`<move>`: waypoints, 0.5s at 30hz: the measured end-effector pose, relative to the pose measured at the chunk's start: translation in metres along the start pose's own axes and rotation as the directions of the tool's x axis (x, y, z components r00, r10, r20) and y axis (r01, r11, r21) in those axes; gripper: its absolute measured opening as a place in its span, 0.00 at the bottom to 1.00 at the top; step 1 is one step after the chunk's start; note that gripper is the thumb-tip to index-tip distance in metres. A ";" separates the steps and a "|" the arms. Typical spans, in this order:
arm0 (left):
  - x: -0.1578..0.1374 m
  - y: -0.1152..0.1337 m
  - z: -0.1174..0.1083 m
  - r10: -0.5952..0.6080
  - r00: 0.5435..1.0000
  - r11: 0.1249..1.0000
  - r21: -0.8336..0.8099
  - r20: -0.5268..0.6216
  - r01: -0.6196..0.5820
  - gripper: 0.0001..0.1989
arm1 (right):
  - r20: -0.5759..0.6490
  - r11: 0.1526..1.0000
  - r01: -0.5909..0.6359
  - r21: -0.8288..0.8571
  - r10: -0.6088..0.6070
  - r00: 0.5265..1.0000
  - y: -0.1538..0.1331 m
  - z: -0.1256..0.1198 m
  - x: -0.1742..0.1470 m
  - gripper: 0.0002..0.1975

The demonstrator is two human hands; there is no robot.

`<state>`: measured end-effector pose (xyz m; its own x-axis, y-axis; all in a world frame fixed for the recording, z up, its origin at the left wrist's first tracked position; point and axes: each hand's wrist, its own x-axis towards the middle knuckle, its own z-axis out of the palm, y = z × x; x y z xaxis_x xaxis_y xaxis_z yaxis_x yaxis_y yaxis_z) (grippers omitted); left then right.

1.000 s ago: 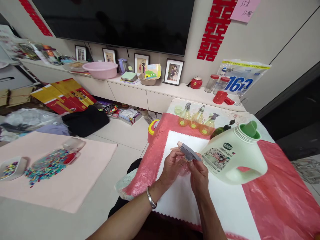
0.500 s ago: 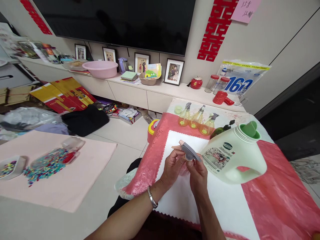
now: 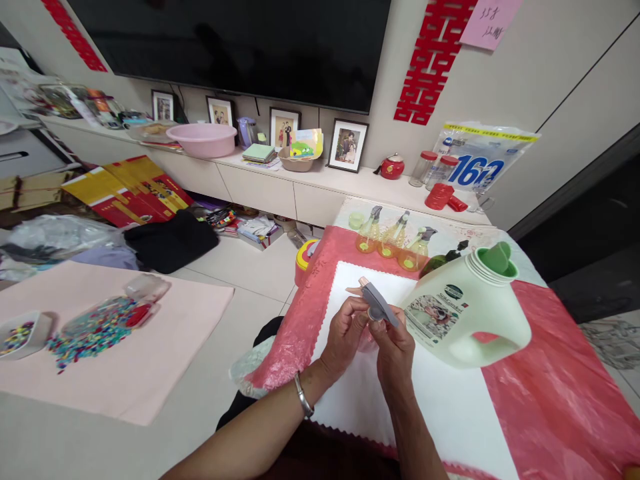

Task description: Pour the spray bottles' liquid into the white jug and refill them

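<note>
Left hand (image 3: 344, 335) and right hand (image 3: 395, 343) meet over the white mat (image 3: 360, 407) on the red-covered surface (image 3: 560, 373); each grip is closed, thumb and fingers, on the grey nozzle (image 3: 380, 305), held tilted between them; a pinkish bottle (image 3: 368, 341) seems to sit just below, mostly hidden by the hands, so I cannot tell whether the nozzle is screwed home; this piece looks unfinished, judging by both hands being busy on it; the jug (image 3: 477, 317) stands just beside the right hand, something green (image 3: 497, 260) in its mouth; behind it a dark bottle (image 3: 434, 264) shows in part; past the mat, three amber sprayers (image 3: 414, 258) stand in a row, heads on, and look complete; how many others are left does not show; farther off, red-lidded jars (image 3: 423, 169) stand on the shelf (image 3: 310, 179).
</note>
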<state>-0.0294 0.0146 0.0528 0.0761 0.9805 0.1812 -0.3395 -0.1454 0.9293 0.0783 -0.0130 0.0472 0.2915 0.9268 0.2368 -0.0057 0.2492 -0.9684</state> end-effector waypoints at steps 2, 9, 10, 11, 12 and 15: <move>0.001 0.000 0.001 0.001 1.000 1.000 0.011 0.010 -0.001 0.11 | -0.035 1.000 0.009 -0.026 -0.010 0.999 -0.002 0.002 -0.002 0.16; 0.004 0.004 -0.009 -0.072 0.987 0.997 -0.007 0.145 0.074 0.15 | -0.022 0.998 0.027 -0.052 -0.028 0.999 0.000 0.001 0.000 0.16; 0.003 0.004 -0.014 -0.092 0.978 0.996 0.006 0.188 0.093 0.18 | -0.008 0.998 0.025 -0.055 -0.026 1.000 -0.001 -0.001 0.000 0.16; 0.002 0.004 -0.018 -0.120 0.966 0.993 0.033 0.227 0.116 0.21 | 0.004 0.998 0.021 -0.060 -0.021 1.000 -0.001 -0.003 0.000 0.16; 0.001 0.003 -0.023 -0.154 0.954 0.987 0.076 0.259 0.139 0.26 | 0.017 0.998 0.017 -0.068 -0.016 1.000 -0.003 -0.005 0.000 0.16; -0.004 -0.005 -0.036 -0.254 0.922 0.946 0.274 0.293 0.173 0.45 | 0.059 0.996 0.006 -0.092 0.000 0.998 -0.008 -0.009 0.001 0.17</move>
<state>-0.0614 0.0163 0.0360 0.4311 0.9020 0.0256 -0.0511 -0.0039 0.9987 0.0874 -0.0164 0.0549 0.2343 0.9418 0.2412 0.0842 0.2275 -0.9701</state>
